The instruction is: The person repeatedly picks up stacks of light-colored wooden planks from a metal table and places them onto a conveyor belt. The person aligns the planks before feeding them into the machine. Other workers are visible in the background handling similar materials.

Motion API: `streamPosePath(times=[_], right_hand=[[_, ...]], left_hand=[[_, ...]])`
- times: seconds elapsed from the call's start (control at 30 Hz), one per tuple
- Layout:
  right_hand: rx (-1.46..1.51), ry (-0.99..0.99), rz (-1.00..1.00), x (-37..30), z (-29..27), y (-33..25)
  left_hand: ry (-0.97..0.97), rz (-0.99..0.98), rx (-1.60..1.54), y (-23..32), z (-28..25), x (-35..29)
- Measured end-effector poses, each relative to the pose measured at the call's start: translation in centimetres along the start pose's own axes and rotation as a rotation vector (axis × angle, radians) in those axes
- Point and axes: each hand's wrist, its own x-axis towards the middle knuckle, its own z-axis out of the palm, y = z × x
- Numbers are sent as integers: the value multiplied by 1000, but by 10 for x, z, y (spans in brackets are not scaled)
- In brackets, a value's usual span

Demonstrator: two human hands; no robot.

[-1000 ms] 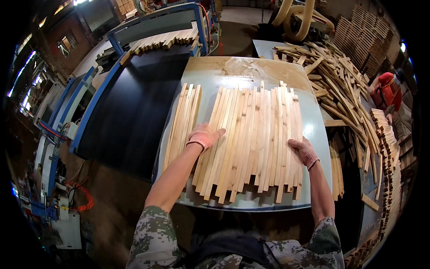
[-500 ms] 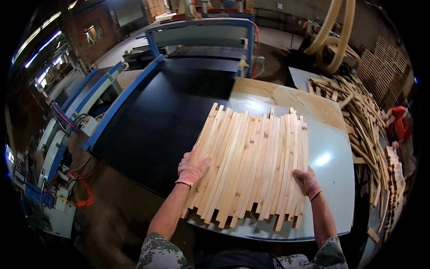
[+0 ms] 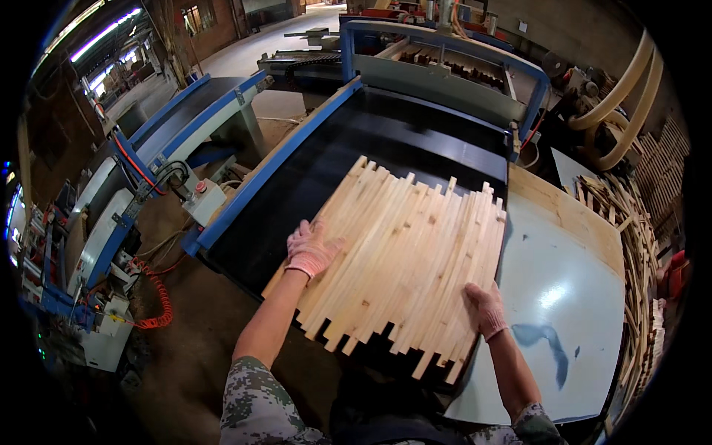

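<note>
A wide layer of pale wooden strips (image 3: 400, 259), laid side by side with uneven ends, lies between my two gloved hands. My left hand (image 3: 314, 248) grips its left edge, with the thumb over the top face. At the right edge, my right hand (image 3: 487, 308) clasps the strips with the thumb on top; its other fingers are mostly hidden. Under the far part of the strips is a black conveyor belt (image 3: 259, 233). The near ends jut out over the belt's front edge, toward my body. Both gloves look pinkish and knitted.
To the right stands a pale, glossy table (image 3: 556, 297) with a brown board (image 3: 571, 215) at its far end. Beyond the belt rises a blue machine frame (image 3: 445, 37). A control box with a red button (image 3: 202, 188) stands left; scrap wood (image 3: 630, 237) is heaped right.
The strips have gone from the pale table leftward onto the black belt, with both hands holding their sides. Gaps between the strips look tighter. My view has turned left.
</note>
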Motion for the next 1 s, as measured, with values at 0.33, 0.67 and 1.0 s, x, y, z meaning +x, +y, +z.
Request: streamPosePath(times=[0.33,0.67,1.0], right_hand=[[-968,-321,-27,54,212,10],[-1268,-429,-226,69,190,67],[-333,-881,194,-185,-3,113]], left_hand=[[83,-86,92,-120,-15,56],[501,175,154,-133,40,85],[554,584,-821,111,37,-92]])
